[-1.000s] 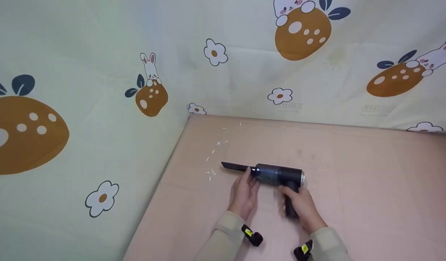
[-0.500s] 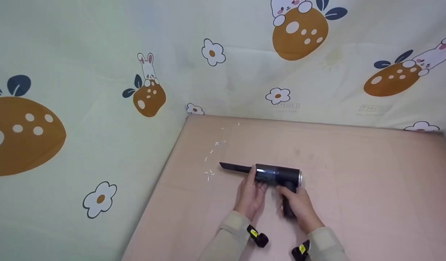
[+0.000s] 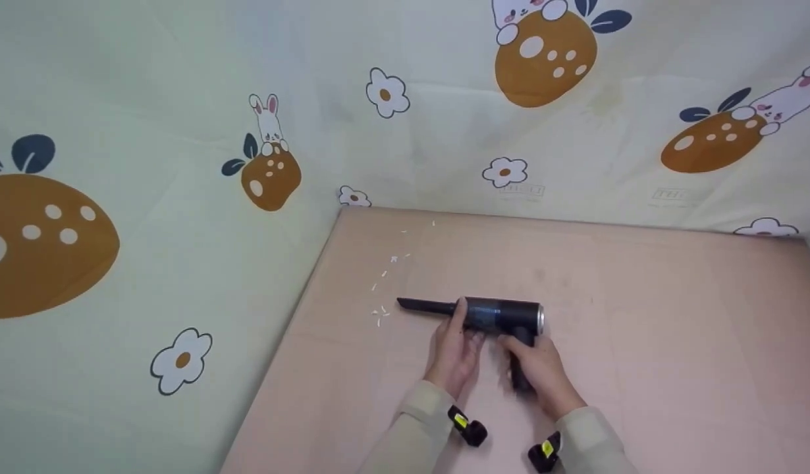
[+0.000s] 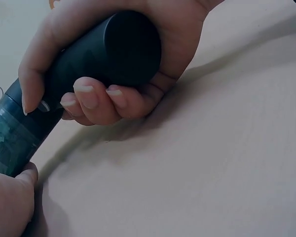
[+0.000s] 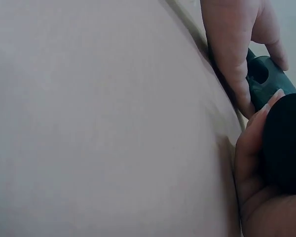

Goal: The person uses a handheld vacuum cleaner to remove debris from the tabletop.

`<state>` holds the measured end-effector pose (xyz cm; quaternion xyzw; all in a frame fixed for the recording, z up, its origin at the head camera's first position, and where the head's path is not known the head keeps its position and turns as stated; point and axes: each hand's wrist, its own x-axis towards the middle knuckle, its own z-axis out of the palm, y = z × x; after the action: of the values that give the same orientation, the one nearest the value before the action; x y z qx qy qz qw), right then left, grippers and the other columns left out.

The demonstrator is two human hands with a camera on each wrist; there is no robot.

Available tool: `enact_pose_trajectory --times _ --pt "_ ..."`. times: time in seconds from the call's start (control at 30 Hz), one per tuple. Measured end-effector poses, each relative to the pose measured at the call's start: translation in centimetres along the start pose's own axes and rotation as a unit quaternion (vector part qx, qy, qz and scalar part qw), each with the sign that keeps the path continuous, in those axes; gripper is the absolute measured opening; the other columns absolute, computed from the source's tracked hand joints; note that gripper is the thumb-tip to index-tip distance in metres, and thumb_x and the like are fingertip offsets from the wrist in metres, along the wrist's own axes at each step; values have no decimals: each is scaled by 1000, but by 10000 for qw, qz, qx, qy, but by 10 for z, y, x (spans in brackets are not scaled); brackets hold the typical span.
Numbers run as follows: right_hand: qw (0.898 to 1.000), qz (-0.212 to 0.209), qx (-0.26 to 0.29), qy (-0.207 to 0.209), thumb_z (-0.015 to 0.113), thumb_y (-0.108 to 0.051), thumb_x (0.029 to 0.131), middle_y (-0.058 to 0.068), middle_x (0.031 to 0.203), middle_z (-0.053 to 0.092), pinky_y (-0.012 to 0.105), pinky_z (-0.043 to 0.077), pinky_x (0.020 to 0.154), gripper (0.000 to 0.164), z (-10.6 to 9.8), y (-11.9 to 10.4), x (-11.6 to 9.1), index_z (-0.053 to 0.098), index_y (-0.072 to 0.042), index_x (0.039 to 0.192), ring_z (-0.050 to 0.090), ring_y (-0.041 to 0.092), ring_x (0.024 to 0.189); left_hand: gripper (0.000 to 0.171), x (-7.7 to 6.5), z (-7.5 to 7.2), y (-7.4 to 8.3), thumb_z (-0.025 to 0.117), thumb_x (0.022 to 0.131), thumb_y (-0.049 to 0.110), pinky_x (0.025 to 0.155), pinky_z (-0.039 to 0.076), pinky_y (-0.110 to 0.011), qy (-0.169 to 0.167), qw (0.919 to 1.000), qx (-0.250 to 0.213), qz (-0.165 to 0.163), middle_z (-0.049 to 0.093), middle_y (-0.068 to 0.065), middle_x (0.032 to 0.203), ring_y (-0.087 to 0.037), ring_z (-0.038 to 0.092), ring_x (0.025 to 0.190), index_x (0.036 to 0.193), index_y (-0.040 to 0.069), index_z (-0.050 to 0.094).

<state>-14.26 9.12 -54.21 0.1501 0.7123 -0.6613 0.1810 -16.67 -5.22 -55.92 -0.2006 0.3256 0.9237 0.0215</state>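
Observation:
A black handheld vacuum cleaner [image 3: 517, 316] with a dark see-through front chamber and a long slanted nozzle [image 3: 421, 304] lies across both hands, its tip pointing left. My right hand [image 3: 540, 368] grips the handle; the left wrist view shows its fingers [image 4: 96, 101] curled round the handle [image 4: 84, 61]. My left hand [image 3: 454, 355] holds the front of the body, thumb up by the nozzle's base and fingers underneath. Just left of the nozzle tip, several thin white scraps [image 3: 380, 315] lie on the table, and more white scraps [image 3: 394, 259] trail toward the back.
The table has a pinkish-beige covering [image 3: 675, 342]. Pale cloth walls [image 3: 201, 263] printed with rabbits, orange fruit and flowers rise along its left and back edges. Black wrist cameras [image 3: 467, 426] sit on the cuffs.
My left hand has slid right along the vacuum cleaner, from the nozzle base onto the body's front. The nozzle tip has shifted slightly left and down. The white scraps lie as before.

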Motion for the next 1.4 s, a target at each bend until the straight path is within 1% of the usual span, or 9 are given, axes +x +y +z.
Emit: enact_pose_trajectory --times 0.2,0.3,0.47,0.7,0.83,0.93,1.03,1.17,1.4 --pt "9996 -39 -290 65 67 -32 93 3 61 58 31 50 50 28 2 -7 -1 58 -5 92 55 17 50 57 1 0 2 58 104 34 119 40 -39 6 9999 -96 -48 50 -18 149 -28 48 140 144 -4 45" --pt "9992 -35 -389 85 66 -32 94 3 62 59 31 50 51 27 5 -10 -2 58 -6 92 55 17 51 56 1 -2 4 55 105 34 121 37 -41 -38 9999 -145 -73 48 -19 151 -29 45 142 145 -4 44" --pt "9993 -33 -366 47 66 -31 94 3 60 58 31 50 49 29 9 -13 -4 58 -4 90 55 17 49 55 0 -5 7 55 105 34 118 42 -40 -69 9999 -150 -37 51 -20 149 -30 49 139 143 -5 46" --pt "9985 -159 -510 114 68 -31 92 4 63 60 30 50 50 29 17 -15 -5 59 -4 88 55 16 51 58 -1 -12 13 61 102 38 117 43 -38 93 9999 -74 -81 56 -17 141 -26 54 134 140 -3 48" --pt "9981 -163 -573 139 68 -31 92 5 66 61 30 50 51 28 21 -16 -6 59 -5 88 56 16 53 57 -1 -15 15 59 103 39 116 43 -37 105 9999 5 -68 57 -16 136 -24 56 129 138 -4 48" --pt "9982 -137 -566 124 68 -32 92 4 66 60 30 50 51 29 23 -16 -7 58 -5 91 55 16 53 58 -2 -16 17 58 103 38 117 43 -38 98 9999 16 -48 56 -17 139 -25 55 132 140 -5 47" --pt "9986 -118 -504 69 68 -32 93 4 66 60 30 50 51 30 25 -16 -7 56 -5 93 56 16 52 61 -2 -17 18 59 103 38 119 41 -39 117 9999 -23 -52 53 -19 144 -28 51 137 142 -5 45" --pt "9990 -123 -440 16 68 -32 93 4 63 60 30 51 50 29 27 -16 -6 57 -5 91 56 17 50 64 -1 -19 20 60 102 39 121 38 -41 111 9999 -92 -24 49 -22 149 -31 45 142 145 -6 42" --pt "9973 -130 -724 47 68 -34 92 3 66 60 30 49 55 30 29 -16 -4 57 -6 92 56 16 55 60 -4 -20 24 58 103 37 120 39 -41 162 9997 -169 -31 49 -21 149 -32 46 142 145 -4 43"
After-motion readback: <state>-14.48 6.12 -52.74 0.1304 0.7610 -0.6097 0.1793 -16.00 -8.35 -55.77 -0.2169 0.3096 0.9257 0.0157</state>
